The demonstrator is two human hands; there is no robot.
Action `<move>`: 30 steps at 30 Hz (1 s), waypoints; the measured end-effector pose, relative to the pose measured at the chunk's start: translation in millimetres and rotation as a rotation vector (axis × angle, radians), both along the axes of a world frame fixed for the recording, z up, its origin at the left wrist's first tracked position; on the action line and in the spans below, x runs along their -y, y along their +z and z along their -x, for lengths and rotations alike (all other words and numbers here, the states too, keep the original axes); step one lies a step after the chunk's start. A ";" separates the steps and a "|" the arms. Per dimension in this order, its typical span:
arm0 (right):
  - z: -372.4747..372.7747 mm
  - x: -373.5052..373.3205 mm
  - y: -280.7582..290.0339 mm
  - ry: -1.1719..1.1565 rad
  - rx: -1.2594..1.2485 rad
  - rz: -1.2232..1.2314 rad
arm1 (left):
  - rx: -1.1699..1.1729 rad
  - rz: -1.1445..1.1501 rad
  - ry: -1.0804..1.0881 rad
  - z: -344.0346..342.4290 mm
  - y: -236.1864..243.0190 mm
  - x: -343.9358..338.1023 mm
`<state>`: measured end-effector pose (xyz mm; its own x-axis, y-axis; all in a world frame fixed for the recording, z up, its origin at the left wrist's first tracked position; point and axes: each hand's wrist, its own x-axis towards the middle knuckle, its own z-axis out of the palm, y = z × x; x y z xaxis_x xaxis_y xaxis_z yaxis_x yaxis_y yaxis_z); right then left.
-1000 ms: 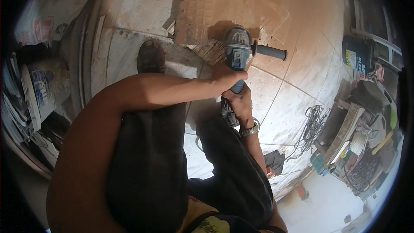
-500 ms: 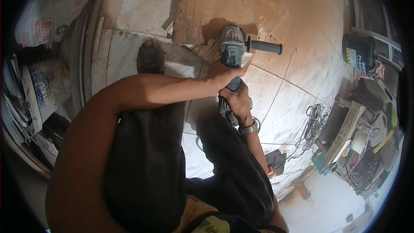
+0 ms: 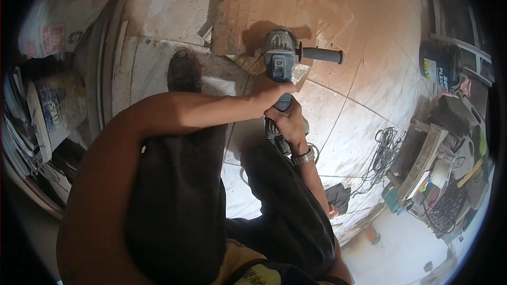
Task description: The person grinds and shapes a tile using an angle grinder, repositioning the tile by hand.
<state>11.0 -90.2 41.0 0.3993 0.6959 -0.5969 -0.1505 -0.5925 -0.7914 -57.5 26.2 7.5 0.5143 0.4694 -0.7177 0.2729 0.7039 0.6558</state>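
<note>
An angle grinder point(image 3: 280, 60), dark grey with a black side handle point(image 3: 323, 55) pointing right, is held in both hands over the tiled floor. My left hand point(image 3: 269, 92) wraps round its body just behind the switch housing. Closer to me, my right hand point(image 3: 288, 120) grips the rear of the body, a metal-banded watch point(image 3: 304, 157) on that wrist. Beneath the grinder's head lies a broken, dust-covered tile edge point(image 3: 245, 63). The disc is hidden under the tool, so whether it touches the tile cannot be seen.
My shoe point(image 3: 184, 71) rests on the tiles at left. Further left are a printed sack point(image 3: 68, 16) and a dirty bucket point(image 3: 60, 100). On the right lie a coiled cable point(image 3: 384, 150), a black bucket point(image 3: 441, 66) and a wooden crate of clutter point(image 3: 422, 163). Reddish dust coats the far floor.
The grinder and both hands have shifted slightly to the left, and the side handle has moved with them. Both hands keep their grip.
</note>
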 end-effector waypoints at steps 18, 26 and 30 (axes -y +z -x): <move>-11.2 4.6 -23.6 -0.061 0.043 -0.013 | 0.013 0.049 -0.082 -13.8 5.2 -11.0; -13.7 6.3 -29.4 -0.104 0.051 0.016 | -0.009 0.010 -0.125 -23.8 -6.8 -10.2; -14.7 8.5 -21.7 -0.102 0.059 0.016 | -0.025 0.019 -0.183 -25.8 8.7 -14.5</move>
<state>25.8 -98.7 19.3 0.5026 0.6401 -0.5811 -0.1643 -0.5892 -0.7911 -31.8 40.8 16.2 0.5721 0.3553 -0.7392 0.4136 0.6532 0.6342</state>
